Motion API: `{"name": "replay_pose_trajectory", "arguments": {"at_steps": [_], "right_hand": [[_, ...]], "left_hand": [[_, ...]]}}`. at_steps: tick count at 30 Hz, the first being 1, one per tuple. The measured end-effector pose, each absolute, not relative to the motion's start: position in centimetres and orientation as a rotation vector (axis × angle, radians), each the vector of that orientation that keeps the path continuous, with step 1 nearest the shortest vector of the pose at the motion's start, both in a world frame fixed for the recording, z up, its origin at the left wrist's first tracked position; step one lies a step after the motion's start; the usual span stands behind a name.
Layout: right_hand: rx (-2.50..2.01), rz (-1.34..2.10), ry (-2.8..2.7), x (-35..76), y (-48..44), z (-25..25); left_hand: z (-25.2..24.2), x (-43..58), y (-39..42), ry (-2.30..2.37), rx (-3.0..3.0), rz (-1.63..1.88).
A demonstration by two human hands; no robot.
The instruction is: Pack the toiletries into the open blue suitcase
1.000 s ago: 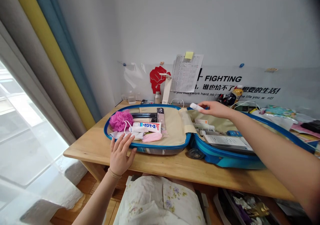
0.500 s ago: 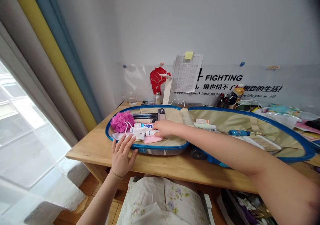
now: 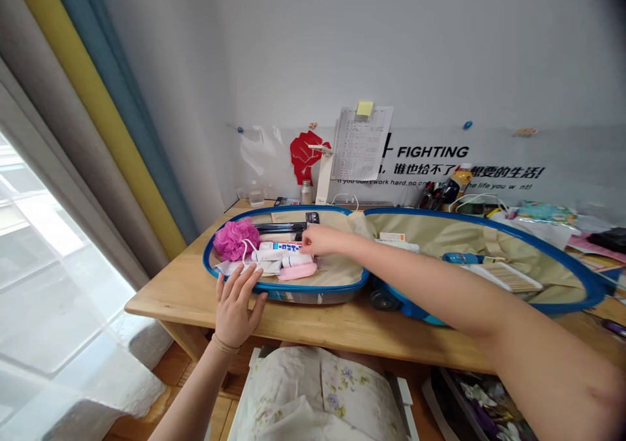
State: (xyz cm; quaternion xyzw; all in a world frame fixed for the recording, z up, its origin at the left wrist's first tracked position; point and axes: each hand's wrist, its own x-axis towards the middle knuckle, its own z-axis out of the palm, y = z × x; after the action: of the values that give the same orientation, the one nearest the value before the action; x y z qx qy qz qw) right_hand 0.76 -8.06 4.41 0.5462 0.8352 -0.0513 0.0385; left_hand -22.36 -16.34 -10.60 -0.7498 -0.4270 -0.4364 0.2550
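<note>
- Case (image 3: 286, 289): blue, lying open flat on the worktop (image 3: 186, 291), its two halves side by side. The left half holds toiletries; the right half (image 3: 562, 265) holds boxes, a blue item and a flat pack.
- Left hand (image 3: 236, 304): spread flat, fingers wide, resting on the near rim of the left half. It holds nothing and appears to steady the case.
- Right hand (image 3: 320, 239): reaches across the body into the left half, fingers bent down over the tubes (image 3: 283, 253). Whether it grips anything cannot be told; the fingertips are partly hidden.
- Contents of the left half: pink sponge (image 3: 233, 237) at the far left, white tubes just beside it, a pink item (image 3: 297, 271) lying nearest the rim, and a black item (image 3: 286, 227) along the far edge.
- Step in hand, as judged: arranging small toiletries in the left half, with the right hand at the tubes.
- Next move, as judged: it calls for a light touch, since the tubes lie loose and touching one another. A careless push would roll them against the sponge or the pink item.
- Remainder: cluttered worktop to the right, papers (image 3: 360, 142) on the wall behind.
</note>
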Motion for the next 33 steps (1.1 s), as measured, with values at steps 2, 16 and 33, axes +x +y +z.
{"name": "replay_pose_trajectory", "arguments": {"at_steps": [2, 16, 33], "right_hand": [[1.809, -0.139, 2.524, 3.4, -7.2, 6.2], [1.949, -0.411, 2.190, 23.5, -9.5, 3.7], [2.017, -0.587, 2.095, 25.9, -9.1, 1.2]], "left_hand": [[-10.6, -22.3, -16.4, -1.155, -2.035, -1.184], [-10.8, -22.3, -16.2, -1.153, -2.034, -1.200], [-10.7, -22.3, -16.3, -1.171, -2.045, -1.204]]}}
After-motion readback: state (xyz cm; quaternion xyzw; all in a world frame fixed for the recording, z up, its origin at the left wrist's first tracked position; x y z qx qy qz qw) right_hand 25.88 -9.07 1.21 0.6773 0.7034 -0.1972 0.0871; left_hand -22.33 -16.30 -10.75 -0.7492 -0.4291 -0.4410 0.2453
